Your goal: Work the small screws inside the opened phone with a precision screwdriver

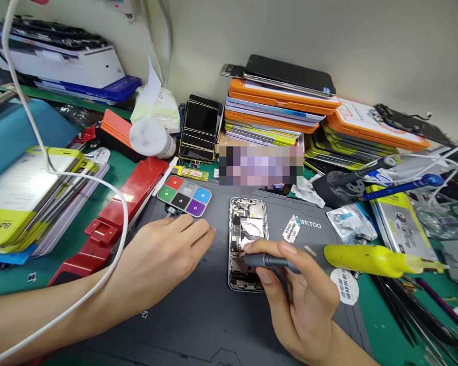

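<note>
Right hand (305,305) low over the worktop, wrist coming in from the near right. Thumb and forefinger pinch a dark precision driver (269,262) near its front, and the other fingers curl under the shaft. Driver lies nearly flat, tip pointing left of the hand into the opened phone (248,223) at about mid-body. Exact tip contact is too small to tell.

Phone lies open on the grey mat (198,315), just beyond the right fingertips, between the two hands.

Left hand (164,254) palm down on the mat, fingers stretched and lying close together, holding nothing. Its fingertips are just left of the phone's edge. White cable (114,254) drapes across the forearm. Coloured parts tray (183,195) sits just beyond the knuckles.

Judgement: the step in hand is tip work on a small part inside the phone. A further move would call for a steady, well-seated tip and a phone that cannot slide. Yellow tool (370,258) lies right of the right hand, apart
</note>
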Demonstrator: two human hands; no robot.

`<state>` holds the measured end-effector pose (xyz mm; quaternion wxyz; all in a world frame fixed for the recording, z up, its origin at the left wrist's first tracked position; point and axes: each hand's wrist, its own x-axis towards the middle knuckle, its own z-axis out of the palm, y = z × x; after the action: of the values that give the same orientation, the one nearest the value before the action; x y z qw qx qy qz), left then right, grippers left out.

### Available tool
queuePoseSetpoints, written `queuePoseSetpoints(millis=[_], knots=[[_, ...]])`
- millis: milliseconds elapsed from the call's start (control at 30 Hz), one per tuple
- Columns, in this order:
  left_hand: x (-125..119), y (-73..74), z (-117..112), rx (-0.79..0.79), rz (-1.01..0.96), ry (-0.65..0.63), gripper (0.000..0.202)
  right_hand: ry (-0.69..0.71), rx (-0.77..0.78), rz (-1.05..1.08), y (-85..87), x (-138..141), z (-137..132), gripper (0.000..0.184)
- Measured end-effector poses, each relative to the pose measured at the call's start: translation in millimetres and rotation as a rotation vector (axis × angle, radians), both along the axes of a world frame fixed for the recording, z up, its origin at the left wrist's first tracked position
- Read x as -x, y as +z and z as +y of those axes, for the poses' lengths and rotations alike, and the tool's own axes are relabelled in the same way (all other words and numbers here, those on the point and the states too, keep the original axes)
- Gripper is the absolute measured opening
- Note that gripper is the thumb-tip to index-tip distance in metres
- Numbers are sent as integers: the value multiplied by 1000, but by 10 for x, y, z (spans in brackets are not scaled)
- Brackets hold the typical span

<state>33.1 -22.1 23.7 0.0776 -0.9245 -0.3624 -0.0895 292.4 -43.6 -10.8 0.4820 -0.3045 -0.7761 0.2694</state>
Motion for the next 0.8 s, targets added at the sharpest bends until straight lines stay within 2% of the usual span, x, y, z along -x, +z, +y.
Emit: queuePoseSetpoints(millis=[233, 400, 600, 800], knots=[[-21, 21, -39, 18, 104, -35, 37, -5, 28, 21, 28, -7, -6, 90], [2, 4, 7, 46, 59, -52, 34, -5, 32, 6, 46, -7, -1, 90], [31, 44, 69, 97, 8, -61, 40, -11, 23, -5, 39, -10, -5, 91], [21, 64, 44, 49, 79, -92, 32, -3, 39, 3, 26, -19, -23, 94]])
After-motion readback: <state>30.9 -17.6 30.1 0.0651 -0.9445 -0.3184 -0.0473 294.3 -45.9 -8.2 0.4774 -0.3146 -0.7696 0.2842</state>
